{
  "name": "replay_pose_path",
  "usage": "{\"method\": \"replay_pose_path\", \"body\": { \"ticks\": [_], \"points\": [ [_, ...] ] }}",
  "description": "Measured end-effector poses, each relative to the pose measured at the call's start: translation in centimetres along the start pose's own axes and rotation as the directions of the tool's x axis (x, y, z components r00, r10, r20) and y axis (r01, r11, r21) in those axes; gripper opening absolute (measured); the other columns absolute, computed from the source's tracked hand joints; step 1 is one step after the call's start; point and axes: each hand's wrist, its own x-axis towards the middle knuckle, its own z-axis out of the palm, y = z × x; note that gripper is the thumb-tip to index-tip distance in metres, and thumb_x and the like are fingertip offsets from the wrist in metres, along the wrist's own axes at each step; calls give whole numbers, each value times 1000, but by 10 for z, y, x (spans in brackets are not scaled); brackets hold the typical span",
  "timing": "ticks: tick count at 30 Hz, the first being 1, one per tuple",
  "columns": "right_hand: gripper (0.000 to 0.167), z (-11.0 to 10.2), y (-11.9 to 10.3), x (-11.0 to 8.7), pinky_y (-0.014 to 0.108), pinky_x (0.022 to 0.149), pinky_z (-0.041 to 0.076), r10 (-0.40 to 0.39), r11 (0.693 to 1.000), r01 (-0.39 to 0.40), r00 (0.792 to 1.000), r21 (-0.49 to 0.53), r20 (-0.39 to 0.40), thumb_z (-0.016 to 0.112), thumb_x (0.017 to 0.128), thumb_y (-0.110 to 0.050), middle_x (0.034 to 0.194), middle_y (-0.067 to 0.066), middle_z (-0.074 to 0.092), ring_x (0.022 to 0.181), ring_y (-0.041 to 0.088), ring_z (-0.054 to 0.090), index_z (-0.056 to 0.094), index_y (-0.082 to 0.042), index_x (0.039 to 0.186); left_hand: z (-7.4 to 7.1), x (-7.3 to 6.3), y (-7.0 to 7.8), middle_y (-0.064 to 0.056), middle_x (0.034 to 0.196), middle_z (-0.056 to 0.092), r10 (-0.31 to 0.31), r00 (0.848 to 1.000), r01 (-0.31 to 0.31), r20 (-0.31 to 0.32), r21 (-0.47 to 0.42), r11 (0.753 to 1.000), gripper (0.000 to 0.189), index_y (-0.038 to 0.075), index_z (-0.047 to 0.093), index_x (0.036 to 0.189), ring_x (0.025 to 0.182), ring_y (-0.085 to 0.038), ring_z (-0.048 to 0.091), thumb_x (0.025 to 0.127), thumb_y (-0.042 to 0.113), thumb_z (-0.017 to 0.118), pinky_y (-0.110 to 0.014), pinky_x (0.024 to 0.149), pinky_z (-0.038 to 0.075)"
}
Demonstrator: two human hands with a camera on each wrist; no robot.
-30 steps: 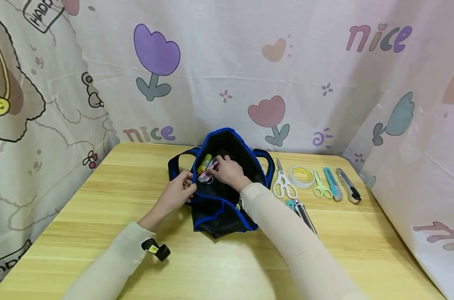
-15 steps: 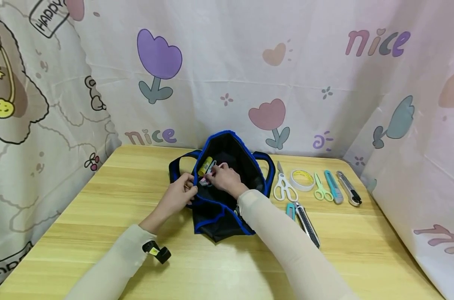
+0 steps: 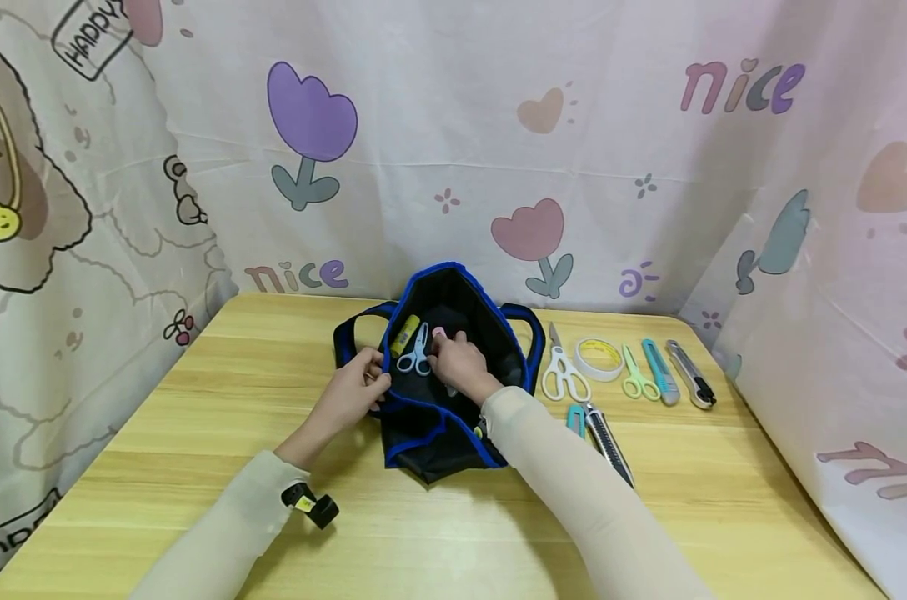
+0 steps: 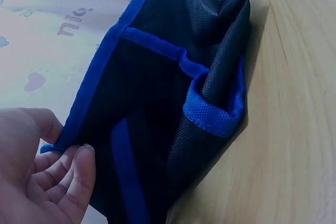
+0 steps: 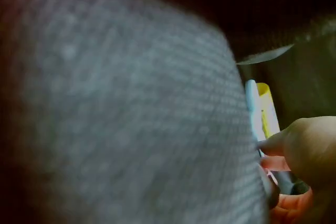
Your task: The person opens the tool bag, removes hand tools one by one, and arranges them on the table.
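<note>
A black cloth bag (image 3: pixel 434 458) with blue trim lies on the table, its mouth facing me. My left hand (image 3: pixel 352 385) pinches the bag's left edge between thumb and fingers; the left wrist view shows the blue trim (image 4: pixel 89 95) running up from that grip. Reaching inside the bag, my right hand (image 3: pixel 459 367) pinches a small pink and grey object (image 3: pixel 439 332), mostly hidden by the fingers. Light blue scissors (image 3: pixel 414 357) and a yellow tube (image 3: pixel 404 336) lie in the bag to the left of that hand. Grey fabric (image 5: pixel 142 108) fills most of the right wrist view.
Right of the bag lie white scissors (image 3: pixel 565 375), a tape roll (image 3: pixel 587 368), green scissors (image 3: pixel 637 379), a blue utility knife (image 3: pixel 661 373) and a silver one (image 3: pixel 691 375). Nearer me are a black-and-silver utility knife (image 3: pixel 608 442) and a teal object (image 3: pixel 576 419). A patterned curtain (image 3: pixel 423 125) hangs behind.
My right hand has shifted from the bag's left side toward its middle with the pink and grey object, uncovering the light blue scissors. My left hand keeps its hold on the edge.
</note>
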Motion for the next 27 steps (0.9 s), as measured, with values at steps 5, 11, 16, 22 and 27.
{"method": "replay_pose_path", "body": {
  "ticks": [5,11,16,22,27],
  "points": [
    [20,-2,3,-2,45,75,51,-4,999,5,1000,40,-21,58,97,-27,109,14,53,85,32,58,58,-16,114,-1,0,0,-16,101,58,0,1000,0,2,4,1000,29,-2,50,121,70,-20,63,94,8,57,-33,58,56],
    [33,-10,3,-7,47,84,51,0,999,0,1000,43,-14,56,97,-24,111,19,57,96,35,60,54,-6,125,-2,1,0,-16,102,58,5,1000,-5,7,5,1000,29,-2,50,121,71,-20,63,94,8,56,-32,58,56],
    [54,-14,4,-12,47,85,51,42,998,-44,998,40,43,66,90,-25,122,19,53,99,36,58,49,-8,138,-2,1,-2,-16,103,58,7,1000,-7,12,6,1000,30,-2,50,122,72,-20,63,95,9,56,-33,59,57],
    [54,-18,6,-13,47,85,52,21,1000,-21,999,-23,30,71,86,-26,118,18,56,100,35,59,53,-2,131,-3,2,-1,-16,102,57,12,1000,-12,14,9,1000,31,-1,50,122,72,-20,63,95,11,56,-32,59,57],
    [33,-27,6,-12,42,90,48,-18,995,22,999,-92,46,73,85,-28,103,14,61,94,28,58,67,-2,104,-3,1,-1,-16,102,57,16,1000,-16,14,2,1000,31,-3,49,122,72,-20,62,95,10,56,-33,59,56]
  ]
}}
